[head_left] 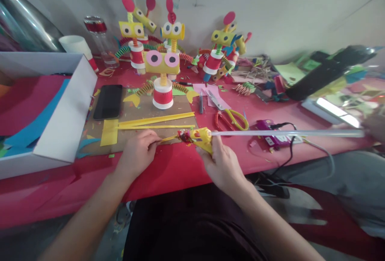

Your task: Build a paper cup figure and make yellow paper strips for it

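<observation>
My right hand (224, 162) is wrapped round a yellow hot glue gun (203, 135), its nozzle pointing left. A long clear glue stick (285, 133) sticks out of the gun's back end to the right. In a pinch, my left hand (140, 148) holds one end of a thin yellow paper strip (167, 138). The strip's other end meets the nozzle area; whether they touch I cannot tell. Just beyond my left hand, longer yellow paper strips (156, 121) and a yellow paper piece (109, 132) lie on a brown cardboard sheet (138, 107).
Behind stand several paper-cup figures (163, 92) with paper-spring arms. Scissors (231, 118), a black phone (108, 101) and a purple power strip (272, 132) with cables lie around. A white box (63, 112) of coloured paper is at left, a black bottle (327, 74) at right.
</observation>
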`<state>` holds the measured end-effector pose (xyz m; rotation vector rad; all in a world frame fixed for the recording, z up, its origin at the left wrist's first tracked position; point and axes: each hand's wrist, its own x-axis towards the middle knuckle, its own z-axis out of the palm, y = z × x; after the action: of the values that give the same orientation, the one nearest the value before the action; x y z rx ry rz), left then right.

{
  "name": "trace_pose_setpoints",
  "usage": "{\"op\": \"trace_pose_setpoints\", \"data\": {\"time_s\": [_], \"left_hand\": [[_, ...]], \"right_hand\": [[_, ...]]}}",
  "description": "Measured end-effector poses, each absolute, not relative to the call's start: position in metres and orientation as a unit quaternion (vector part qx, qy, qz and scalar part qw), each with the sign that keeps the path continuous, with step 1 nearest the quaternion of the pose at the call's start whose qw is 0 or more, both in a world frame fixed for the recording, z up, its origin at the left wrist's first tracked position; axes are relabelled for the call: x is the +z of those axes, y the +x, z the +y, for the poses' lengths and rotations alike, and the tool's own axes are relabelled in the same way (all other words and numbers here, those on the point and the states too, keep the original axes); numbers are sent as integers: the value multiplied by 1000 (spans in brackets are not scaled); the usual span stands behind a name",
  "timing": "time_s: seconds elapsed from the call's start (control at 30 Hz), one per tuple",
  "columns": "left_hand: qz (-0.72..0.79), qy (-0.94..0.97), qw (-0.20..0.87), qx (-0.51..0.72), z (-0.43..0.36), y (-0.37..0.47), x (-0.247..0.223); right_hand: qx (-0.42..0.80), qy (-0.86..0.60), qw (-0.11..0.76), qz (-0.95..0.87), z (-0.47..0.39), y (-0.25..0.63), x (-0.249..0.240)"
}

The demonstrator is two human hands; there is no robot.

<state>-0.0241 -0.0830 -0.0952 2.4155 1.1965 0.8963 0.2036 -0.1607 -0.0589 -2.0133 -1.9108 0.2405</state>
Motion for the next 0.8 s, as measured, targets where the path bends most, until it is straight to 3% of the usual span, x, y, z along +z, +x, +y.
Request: {"op": "trace_pose_setpoints", "data": {"time_s": [0.57,0.8], "left_hand": [[405,838,138,339,-82,-24,-98],[420,838,145,315,-82,-24,-96]], "right_hand": [[106,-694,128,-701,-158,182,-46],[62,-713,133,-685,-159,204,-47]]}}
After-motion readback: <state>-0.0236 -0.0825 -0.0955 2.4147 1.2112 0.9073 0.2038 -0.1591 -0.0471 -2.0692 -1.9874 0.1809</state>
